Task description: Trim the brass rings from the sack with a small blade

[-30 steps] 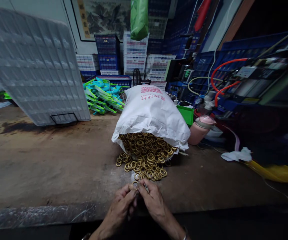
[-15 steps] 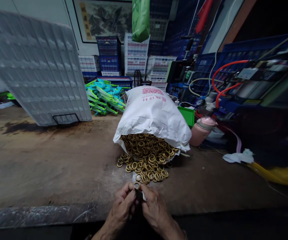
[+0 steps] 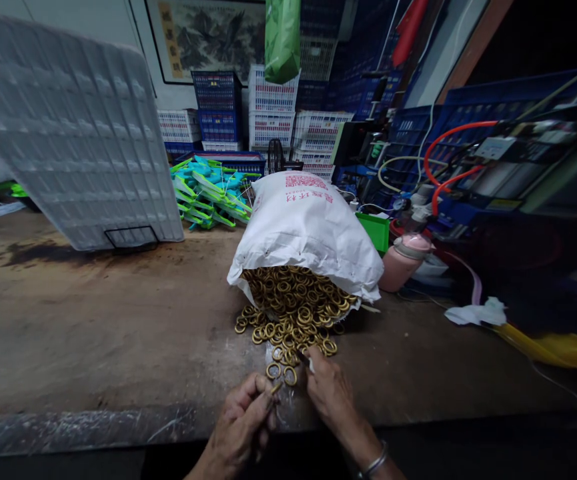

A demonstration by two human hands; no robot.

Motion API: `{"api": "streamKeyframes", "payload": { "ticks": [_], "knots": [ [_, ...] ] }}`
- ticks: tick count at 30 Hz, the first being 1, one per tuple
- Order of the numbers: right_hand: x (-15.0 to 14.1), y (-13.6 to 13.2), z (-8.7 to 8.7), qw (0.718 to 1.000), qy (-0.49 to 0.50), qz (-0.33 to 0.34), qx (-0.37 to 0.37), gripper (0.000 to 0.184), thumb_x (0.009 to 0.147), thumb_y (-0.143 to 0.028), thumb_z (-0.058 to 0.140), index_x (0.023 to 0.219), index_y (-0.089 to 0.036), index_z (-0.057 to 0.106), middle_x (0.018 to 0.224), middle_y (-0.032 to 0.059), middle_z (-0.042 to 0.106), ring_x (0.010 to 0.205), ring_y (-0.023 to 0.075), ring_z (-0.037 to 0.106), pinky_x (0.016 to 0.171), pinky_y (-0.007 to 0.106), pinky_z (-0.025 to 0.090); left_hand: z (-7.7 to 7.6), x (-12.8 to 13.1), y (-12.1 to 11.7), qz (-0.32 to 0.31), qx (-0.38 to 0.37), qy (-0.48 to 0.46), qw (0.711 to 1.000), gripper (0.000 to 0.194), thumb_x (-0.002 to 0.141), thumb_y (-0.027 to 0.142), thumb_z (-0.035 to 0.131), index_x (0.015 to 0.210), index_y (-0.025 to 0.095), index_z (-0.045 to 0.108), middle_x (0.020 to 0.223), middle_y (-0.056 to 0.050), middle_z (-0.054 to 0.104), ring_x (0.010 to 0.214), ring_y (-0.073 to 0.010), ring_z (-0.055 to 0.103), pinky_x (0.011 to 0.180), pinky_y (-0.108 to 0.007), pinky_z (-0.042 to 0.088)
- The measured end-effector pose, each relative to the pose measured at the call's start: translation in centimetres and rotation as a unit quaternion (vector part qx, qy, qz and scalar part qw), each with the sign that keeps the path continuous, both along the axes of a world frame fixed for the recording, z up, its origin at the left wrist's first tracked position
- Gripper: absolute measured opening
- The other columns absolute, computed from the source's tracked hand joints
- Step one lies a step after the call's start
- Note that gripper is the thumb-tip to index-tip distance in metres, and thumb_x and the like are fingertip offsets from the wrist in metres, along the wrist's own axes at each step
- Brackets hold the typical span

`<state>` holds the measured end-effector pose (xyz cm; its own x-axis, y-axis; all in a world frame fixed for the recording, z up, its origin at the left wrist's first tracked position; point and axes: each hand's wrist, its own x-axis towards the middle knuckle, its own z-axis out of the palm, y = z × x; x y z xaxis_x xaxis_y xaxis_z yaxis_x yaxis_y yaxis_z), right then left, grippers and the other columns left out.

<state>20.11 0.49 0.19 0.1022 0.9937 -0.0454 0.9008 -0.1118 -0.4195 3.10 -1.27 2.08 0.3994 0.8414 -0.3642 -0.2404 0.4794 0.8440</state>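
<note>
The counter (image 3: 133,340) is brown and worn, and crates (image 3: 217,125) are stacked behind it. Well past both grips, a white sack (image 3: 308,223) lies with its mouth toward them. Gold rings (image 3: 293,327) spill out of it.

The left grip (image 3: 241,420) is closed in a small pinch on one gold ring (image 3: 277,387), which sticks out at the fingertips. The right grip (image 3: 332,393) is narrow too, around a thin dark tool (image 3: 303,359) with a pale bit near the fingers. I can't tell just what the tool is.

A ring this small seems best pinched softly by its edge, so its round hole stays in sight. The tool looks best held low and flat near the rings, so it does not knock them about.

Two loose rings (image 3: 295,377) lie just past the left grip's fingertips. The spilled rings start right by the right grip's fingertips and go back into the sack.
</note>
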Motion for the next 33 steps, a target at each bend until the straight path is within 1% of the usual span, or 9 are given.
{"api": "streamKeyframes", "payload": {
  "ticks": [3, 7, 12, 15, 20, 24, 28, 31, 33],
  "knots": [
    [0.8, 0.0, -0.4, 1.0, 0.025, 0.008, 0.001, 0.025, 0.076, -0.007, 0.039, 0.092, -0.019, 0.053, 0.08, 0.0055, 0.067, 0.073, 0.0178, 0.061, 0.059, 0.023, 0.034, -0.5, -0.6, 0.4, 0.03, -0.037, -0.072, 0.996, 0.031, 0.071, 0.046, 0.061, 0.069, 0.017, 0.048, 0.058, 0.004, 0.052, 0.036, -0.0025, 0.033, 0.033, -0.015, 0.024],
    [-0.1, -0.9, -0.7, 0.998, 0.045, 0.033, -0.003, 0.016, 0.079, -0.017, 0.044, 0.093, -0.021, 0.052, 0.086, 0.0042, 0.066, 0.077, 0.0181, 0.061, 0.063, 0.023, 0.036, -0.8, -1.1, 0.9, 0.064, -0.049, -0.085, 0.993, 0.026, 0.074, 0.039, 0.06, 0.073, 0.014, 0.054, 0.071, -0.001, 0.057, 0.047, -0.005, 0.043, 0.038, -0.016, 0.032],
    [-1.7, -1.4, -0.6, 1.0, -0.006, 0.026, 0.013, 0.018, 0.076, -0.012, 0.047, 0.091, -0.021, 0.052, 0.088, 0.0042, 0.064, 0.075, 0.0171, 0.06, 0.061, 0.024, 0.034, -1.0, -1.5, 1.1, 0.074, -0.06, -0.124, 0.988, 0.015, 0.076, 0.029, 0.057, 0.085, 0.017, 0.054, 0.072, -0.001, 0.059, 0.049, -0.0079, 0.048, 0.039, -0.018, 0.034],
    [-1.9, -1.4, -0.9, 0.999, -0.031, 0.022, 0.021, 0.021, 0.074, -0.007, 0.045, 0.089, -0.021, 0.052, 0.089, 0.0041, 0.062, 0.076, 0.0165, 0.059, 0.061, 0.023, 0.033, -1.2, -1.9, 1.2, 0.075, -0.119, -0.162, 0.977, 0.026, 0.072, 0.027, 0.062, 0.095, 0.018, 0.055, 0.071, -0.001, 0.06, 0.053, -0.0091, 0.052, 0.041, -0.017, 0.035],
    [-1.5, -1.2, -1.4, 0.999, 0.013, 0.033, 0.033, 0.024, 0.07, -0.005, 0.042, 0.087, -0.02, 0.05, 0.086, 0.0028, 0.06, 0.075, 0.0158, 0.057, 0.061, 0.023, 0.034, -1.8, -1.7, 1.4, 0.113, -0.203, -0.146, 0.962, 0.019, 0.069, 0.028, 0.067, 0.072, 0.013, 0.056, 0.074, -0.004, 0.061, 0.06, -0.01, 0.056, 0.048, -0.018, 0.042],
    [-1.8, -1.2, -0.4, 0.988, 0.139, 0.059, 0.022, 0.018, 0.072, -0.008, 0.042, 0.083, -0.02, 0.048, 0.071, -0.0001, 0.059, 0.066, 0.0138, 0.055, 0.06, 0.021, 0.036, -2.1, -0.6, 1.3, 0.083, -0.115, -0.1, 0.985, 0.023, 0.069, 0.033, 0.067, 0.072, 0.015, 0.053, 0.067, 0.0, 0.057, 0.055, -0.0095, 0.053, 0.039, -0.016, 0.038],
    [-2.7, -1.4, 0.9, 0.97, 0.207, 0.117, 0.048, 0.017, 0.072, -0.011, 0.043, 0.083, -0.021, 0.049, 0.073, -0.0004, 0.059, 0.067, 0.0134, 0.055, 0.062, 0.021, 0.037, -2.2, 0.1, 1.3, 0.048, 0.0, -0.015, 0.999, 0.03, 0.069, 0.043, 0.064, 0.076, 0.016, 0.054, 0.052, 0.006, 0.046, 0.04, -0.0054, 0.037, 0.033, -0.014, 0.029],
    [-3.3, -1.2, 1.2, 0.961, 0.242, 0.129, 0.047, 0.009, 0.076, -0.018, 0.044, 0.081, -0.02, 0.05, 0.071, -0.0009, 0.057, 0.065, 0.0126, 0.052, 0.06, 0.021, 0.037, -2.1, 0.1, 1.4, 0.037, 0.032, 0.05, 0.998, 0.034, 0.069, 0.05, 0.06, 0.069, 0.017, 0.052, 0.044, 0.009, 0.038, 0.035, -0.0038, 0.027, 0.032, -0.016, 0.024],
    [-3.5, -0.9, 1.0, 0.955, 0.274, 0.103, 0.044, 0.012, 0.081, -0.028, 0.042, 0.077, -0.02, 0.05, 0.067, -0.0018, 0.054, 0.061, 0.0116, 0.049, 0.057, 0.021, 0.036, -1.9, 0.0, 1.5, 0.057, 0.039, 0.089, 0.994, 0.036, 0.067, 0.051, 0.061, 0.062, 0.017, 0.049, 0.042, 0.009, 0.034, 0.034, -0.004, 0.025, 0.033, -0.017, 0.021]
  ]
}}
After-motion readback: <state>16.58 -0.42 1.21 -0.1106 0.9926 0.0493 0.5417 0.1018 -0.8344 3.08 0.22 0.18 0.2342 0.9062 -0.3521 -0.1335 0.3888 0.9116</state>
